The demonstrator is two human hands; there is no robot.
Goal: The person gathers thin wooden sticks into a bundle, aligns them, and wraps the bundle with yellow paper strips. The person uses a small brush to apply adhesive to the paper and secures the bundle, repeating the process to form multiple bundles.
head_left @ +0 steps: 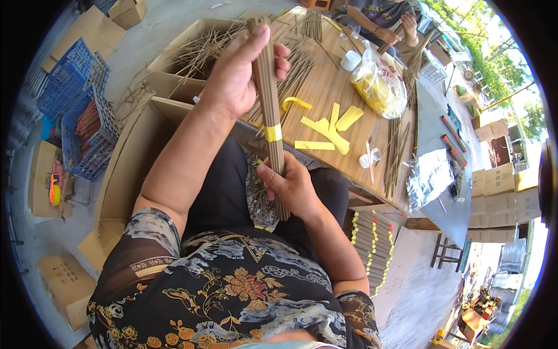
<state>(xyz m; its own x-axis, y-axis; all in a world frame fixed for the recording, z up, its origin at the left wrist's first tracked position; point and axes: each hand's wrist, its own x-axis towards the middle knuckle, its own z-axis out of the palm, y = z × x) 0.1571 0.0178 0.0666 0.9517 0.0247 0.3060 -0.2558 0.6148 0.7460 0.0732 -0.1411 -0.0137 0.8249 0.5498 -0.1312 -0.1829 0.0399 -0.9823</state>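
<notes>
A bundle of thin brown sticks, probably incense sticks, stands nearly upright over my lap. A yellow paper band goes round its middle. High up, my left hand closes round the bundle, its thumb near the upper end and fingertips showing on the far side. Below the band, my right hand wraps the lower part with its thumb across the front. The lower stick ends show just under that hand. Yellow paper strips lie on the wooden table beyond, beside a curled yellow strip.
Loose sticks fill a cardboard box at the far left. On the table are a plastic bag with yellow contents, a white cup and more sticks. Another person sits opposite. Banded bundles lie at the right.
</notes>
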